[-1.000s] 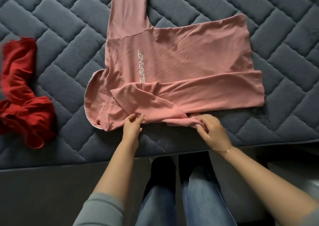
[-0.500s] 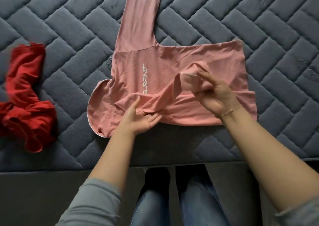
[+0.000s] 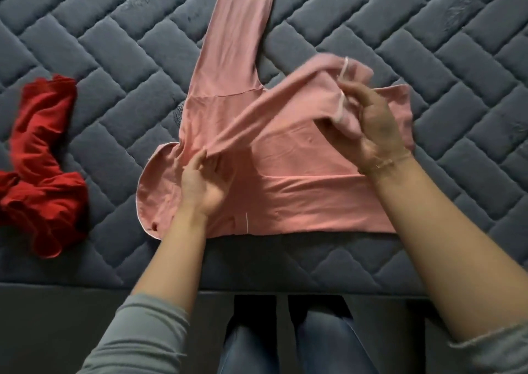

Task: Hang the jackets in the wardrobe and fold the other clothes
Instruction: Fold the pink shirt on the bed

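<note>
Mattress [image 3: 428,45]: grey-blue, quilted in a herringbone brick pattern, fills the upper three quarters of the frame. Near side panel: plain, darker, lower frame. Light: soft, even, faint sheen on the quilting.

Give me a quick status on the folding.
Left hand pins the sleeve's shoulder end; right hand holds its cuff lifted over the pink top. Far sleeve unfolded. Red garment crumpled at left, clear of the fold.

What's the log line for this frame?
step: folding pink top | left hand: pins sleeve base | right hand: lifts cuff | red garment: untouched
</note>
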Action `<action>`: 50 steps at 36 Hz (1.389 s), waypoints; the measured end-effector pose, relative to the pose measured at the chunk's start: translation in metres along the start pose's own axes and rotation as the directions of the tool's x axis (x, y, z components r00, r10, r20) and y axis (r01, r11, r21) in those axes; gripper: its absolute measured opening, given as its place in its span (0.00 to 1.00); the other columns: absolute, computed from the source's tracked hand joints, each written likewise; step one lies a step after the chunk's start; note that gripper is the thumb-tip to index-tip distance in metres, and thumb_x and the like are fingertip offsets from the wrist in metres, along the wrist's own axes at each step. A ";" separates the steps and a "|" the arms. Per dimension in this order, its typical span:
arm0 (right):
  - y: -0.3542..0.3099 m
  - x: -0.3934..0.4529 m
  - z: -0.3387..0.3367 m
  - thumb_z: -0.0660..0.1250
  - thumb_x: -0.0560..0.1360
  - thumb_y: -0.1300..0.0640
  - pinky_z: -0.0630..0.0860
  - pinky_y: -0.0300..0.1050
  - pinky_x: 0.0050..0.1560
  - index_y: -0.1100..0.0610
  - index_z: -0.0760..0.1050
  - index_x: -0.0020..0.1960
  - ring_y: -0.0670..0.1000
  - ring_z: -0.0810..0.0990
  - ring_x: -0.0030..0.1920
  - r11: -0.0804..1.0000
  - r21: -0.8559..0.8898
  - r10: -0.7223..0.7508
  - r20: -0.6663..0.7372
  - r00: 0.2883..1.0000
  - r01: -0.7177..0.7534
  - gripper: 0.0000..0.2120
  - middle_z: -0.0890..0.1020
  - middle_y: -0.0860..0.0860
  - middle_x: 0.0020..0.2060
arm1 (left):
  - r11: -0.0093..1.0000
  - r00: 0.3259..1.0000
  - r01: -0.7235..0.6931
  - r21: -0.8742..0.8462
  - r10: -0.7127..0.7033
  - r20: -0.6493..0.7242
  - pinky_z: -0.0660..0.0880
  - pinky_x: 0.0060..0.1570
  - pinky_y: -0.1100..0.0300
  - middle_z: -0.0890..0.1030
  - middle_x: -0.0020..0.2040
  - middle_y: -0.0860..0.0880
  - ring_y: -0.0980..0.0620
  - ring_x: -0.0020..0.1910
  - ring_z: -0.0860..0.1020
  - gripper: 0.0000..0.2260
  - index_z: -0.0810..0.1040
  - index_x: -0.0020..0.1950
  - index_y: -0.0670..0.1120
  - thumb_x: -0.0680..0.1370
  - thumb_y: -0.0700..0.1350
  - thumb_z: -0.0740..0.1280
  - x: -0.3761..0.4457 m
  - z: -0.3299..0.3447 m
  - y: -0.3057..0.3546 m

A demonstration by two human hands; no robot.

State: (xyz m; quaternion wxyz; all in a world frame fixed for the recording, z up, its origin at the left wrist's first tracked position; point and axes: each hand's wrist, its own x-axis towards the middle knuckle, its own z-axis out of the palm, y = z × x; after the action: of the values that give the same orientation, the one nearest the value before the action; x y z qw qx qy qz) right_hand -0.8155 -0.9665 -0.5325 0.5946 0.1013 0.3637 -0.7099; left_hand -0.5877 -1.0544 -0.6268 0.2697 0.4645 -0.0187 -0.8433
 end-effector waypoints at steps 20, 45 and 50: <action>-0.037 -0.031 -0.270 0.75 0.70 0.63 0.75 0.41 0.48 0.59 0.79 0.52 0.47 0.79 0.43 0.396 -0.856 -0.280 -0.459 0.843 -0.333 0.12 0.80 0.50 0.44 | 0.998 0.804 0.013 0.069 0.031 -0.594 0.72 0.57 0.55 0.78 0.55 0.50 0.51 0.54 0.77 0.07 0.75 0.59 0.49 0.82 0.44 0.61 0.007 -0.023 -0.140; 0.060 -0.023 -0.229 0.61 0.79 0.53 0.59 0.56 0.73 0.58 0.68 0.72 0.58 0.64 0.73 -0.611 -0.762 -0.113 0.355 0.928 0.217 0.23 0.65 0.58 0.73 | -0.517 0.846 -0.136 0.845 0.383 0.371 0.41 0.74 0.47 0.57 0.78 0.45 0.47 0.78 0.52 0.22 0.65 0.75 0.49 0.81 0.51 0.61 0.036 -0.016 -0.169; 0.043 -0.006 -0.272 0.54 0.77 0.44 0.55 0.51 0.72 0.56 0.67 0.73 0.56 0.66 0.72 -0.734 -0.678 -0.140 0.212 0.967 0.042 0.28 0.68 0.56 0.72 | -0.806 0.860 -0.086 0.586 0.236 0.452 0.36 0.74 0.50 0.51 0.79 0.48 0.51 0.77 0.47 0.29 0.55 0.78 0.53 0.78 0.61 0.50 0.064 -0.065 -0.130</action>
State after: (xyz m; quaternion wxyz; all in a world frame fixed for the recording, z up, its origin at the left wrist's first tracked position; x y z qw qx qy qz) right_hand -0.8528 -0.7899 -0.7408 0.2109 -0.5385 0.8158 0.0057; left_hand -0.6198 -0.9595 -0.7499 -0.1202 0.4196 -0.8864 -0.1540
